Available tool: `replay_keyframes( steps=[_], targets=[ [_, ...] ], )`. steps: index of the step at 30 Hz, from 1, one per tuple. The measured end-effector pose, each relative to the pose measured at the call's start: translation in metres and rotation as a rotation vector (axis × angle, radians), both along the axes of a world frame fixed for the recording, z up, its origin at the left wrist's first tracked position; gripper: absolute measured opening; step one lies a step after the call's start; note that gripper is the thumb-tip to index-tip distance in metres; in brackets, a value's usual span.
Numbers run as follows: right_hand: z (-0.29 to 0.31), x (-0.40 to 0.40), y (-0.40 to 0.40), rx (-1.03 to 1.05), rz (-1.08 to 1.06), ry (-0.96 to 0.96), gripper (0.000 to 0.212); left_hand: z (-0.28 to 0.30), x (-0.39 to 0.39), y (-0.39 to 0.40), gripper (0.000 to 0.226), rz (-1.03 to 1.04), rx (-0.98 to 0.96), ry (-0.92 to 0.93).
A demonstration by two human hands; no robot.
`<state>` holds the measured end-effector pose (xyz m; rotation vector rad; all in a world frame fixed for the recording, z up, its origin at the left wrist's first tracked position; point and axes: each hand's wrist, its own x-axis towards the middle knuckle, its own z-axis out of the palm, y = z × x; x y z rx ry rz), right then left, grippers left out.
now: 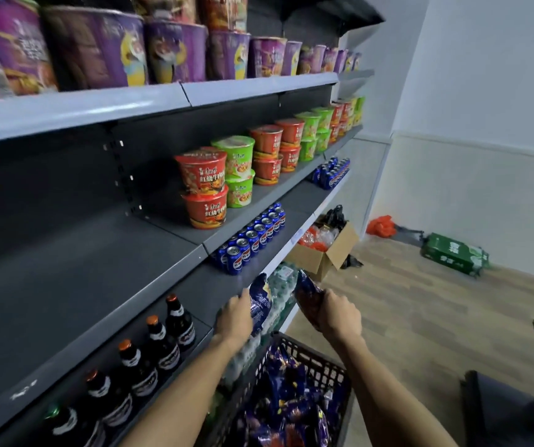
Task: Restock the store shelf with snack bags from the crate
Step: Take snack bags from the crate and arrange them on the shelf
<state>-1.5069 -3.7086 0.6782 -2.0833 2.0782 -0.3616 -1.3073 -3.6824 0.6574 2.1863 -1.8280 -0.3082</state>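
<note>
Bags, one each: left hand (236, 317) grips a blue bag (261, 301), right hand (338, 312) a red-blue bag (307, 296) (lower centre of frame), above the crate (317, 359), beside the shelf (98, 279)

You hold two snack bags above the crate (307, 375): a blue bag (261, 301) upright in your left hand (235, 317), a dark blue-and-red bag (307, 298) tilted in your right hand (340, 312). The black lattice crate, beside the shelf (98, 279), is packed with crumpled blue bags (286, 401).
</note>
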Motion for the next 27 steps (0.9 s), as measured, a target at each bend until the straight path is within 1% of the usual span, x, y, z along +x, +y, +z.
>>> replay_keyframes(
  steps=[4,7,10,12,16,19,22,24,27],
  targets=[
    [0.053,0.007,0.004,-0.129,0.002,-0.003,0.038,0.053,0.011,0.003,0.031,-0.008,-0.122,0.013],
    [0.096,0.015,0.018,-0.186,0.010,0.018,0.037,0.089,0.023,0.012,0.040,-0.022,-0.206,0.008],
    [0.133,0.022,0.037,-0.264,0.020,-0.010,0.043,0.125,0.035,0.031,0.042,-0.025,-0.291,-0.023],
    [0.151,0.028,0.053,-0.301,0.038,-0.008,0.042,0.145,0.045,0.050,0.042,-0.029,-0.339,-0.028],
    [0.181,0.047,0.087,-0.349,0.089,-0.036,0.036,0.180,0.071,0.094,0.037,-0.009,-0.442,-0.047],
    [0.201,0.068,0.113,-0.420,0.123,-0.030,0.047,0.202,0.091,0.127,0.036,0.040,-0.475,-0.050],
    [0.212,0.095,0.133,-0.454,0.172,-0.018,0.053,0.215,0.112,0.158,0.036,0.099,-0.482,-0.084],
    [0.217,0.113,0.144,-0.454,0.201,-0.003,0.050,0.218,0.126,0.177,0.036,0.129,-0.486,-0.101],
    [0.223,0.139,0.160,-0.459,0.250,0.023,0.036,0.221,0.150,0.202,0.034,0.170,-0.513,-0.109]
  ],
)
